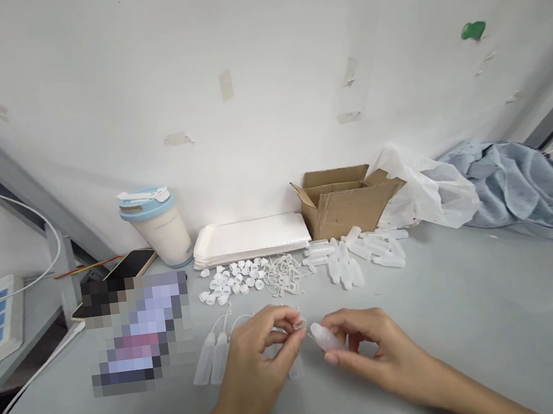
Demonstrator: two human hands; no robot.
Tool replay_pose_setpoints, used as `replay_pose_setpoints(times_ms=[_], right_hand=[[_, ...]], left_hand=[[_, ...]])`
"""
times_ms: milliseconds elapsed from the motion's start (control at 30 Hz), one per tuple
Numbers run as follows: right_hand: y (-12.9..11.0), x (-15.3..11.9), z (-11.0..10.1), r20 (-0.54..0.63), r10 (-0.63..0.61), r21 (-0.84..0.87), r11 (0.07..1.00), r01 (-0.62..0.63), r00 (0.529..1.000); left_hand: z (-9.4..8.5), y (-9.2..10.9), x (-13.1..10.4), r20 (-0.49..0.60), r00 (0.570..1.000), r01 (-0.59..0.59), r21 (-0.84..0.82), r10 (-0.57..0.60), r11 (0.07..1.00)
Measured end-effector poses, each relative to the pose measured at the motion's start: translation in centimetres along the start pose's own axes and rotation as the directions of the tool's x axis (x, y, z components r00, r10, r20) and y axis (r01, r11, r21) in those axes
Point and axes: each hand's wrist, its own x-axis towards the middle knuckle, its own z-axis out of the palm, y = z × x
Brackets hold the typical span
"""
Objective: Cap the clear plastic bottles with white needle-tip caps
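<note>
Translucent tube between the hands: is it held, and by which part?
The right hand holds the translucent tube by the end farther from the left hand.

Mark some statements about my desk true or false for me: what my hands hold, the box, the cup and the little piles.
1. Your right hand holds a tube. True.
2. The box is closed. False: the box has its flaps up and open.
3. The caps lie left of the pile of straps. True.
4. The cup stands right of the box. False: the cup is on the left.
5. Your left hand lies flat. False: its fingertips are pinched together.
</note>
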Motion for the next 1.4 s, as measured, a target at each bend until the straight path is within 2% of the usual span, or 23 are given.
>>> replay_pose_setpoints(times_ms=[67,167,433,633,833,900,967,1067,1233,1333,1400], right_hand=[[-0.1,0.0,0.2,0.031,0.001,0.014,1.0,-0.002,1.0],[-0.1,0.2,0.1,0.05,-0.006,0.011,1.0,0.006,0.999],[0.4,0.2,0.3,0.014,-0.005,-0.012,1.0,0.005,1.0],[1.3,-0.3,0.8,-0.009,-0.092,-0.074,0.993,0.091,0.996],[0.7,-0.5,0.6,-0.003,-0.138,-0.123,0.983,0.137,0.99],[0.6,-0.6,0.6,0.001,-0.148,-0.151,0.978,0.146,0.989],[0.7,-0.6,0.6,0.0,-0.169,-0.204,0.965,0.166,0.986],[0.7,-0.7,0.6,0.02,-0.228,-0.277,0.934,0.224,0.974],[0.5,-0.6,0.6,0.074,-0.296,-0.3,0.904,0.304,0.952],[0.4,-0.5,0.7,0.043,-0.316,-0.294,0.903,0.314,0.948],[0.6,-0.5,0.9,-0.002,-0.333,-0.301,0.899,0.318,0.943]], left_hand=[[0.2,0.1,-0.3,0.011,1.0,0.008,-0.01,-0.008,1.0],[0.2,0.4,-0.5,0.02,0.997,-0.072,-0.025,0.073,0.997],[0.0,0.8,-0.4,0.036,0.974,-0.226,0.037,0.225,0.973],[0.0,0.4,-0.6,0.068,0.973,-0.222,0.053,0.219,0.974],[-0.2,0.7,-0.7,0.052,0.977,-0.21,0.134,0.205,0.968],[-0.3,1.0,-0.7,0.037,0.988,-0.154,0.14,0.15,0.978],[-0.2,1.2,-0.6,0.029,0.999,-0.02,0.133,0.016,0.991],[0.0,1.3,-0.5,0.07,0.984,0.161,0.076,-0.166,0.984],[0.2,1.2,-0.4,0.119,0.981,0.156,-0.01,-0.154,0.988],[0.2,1.1,-0.4,0.14,0.978,0.166,-0.056,-0.156,0.985],[0.2,1.1,-0.3,0.15,0.964,0.239,-0.116,-0.221,0.964]])
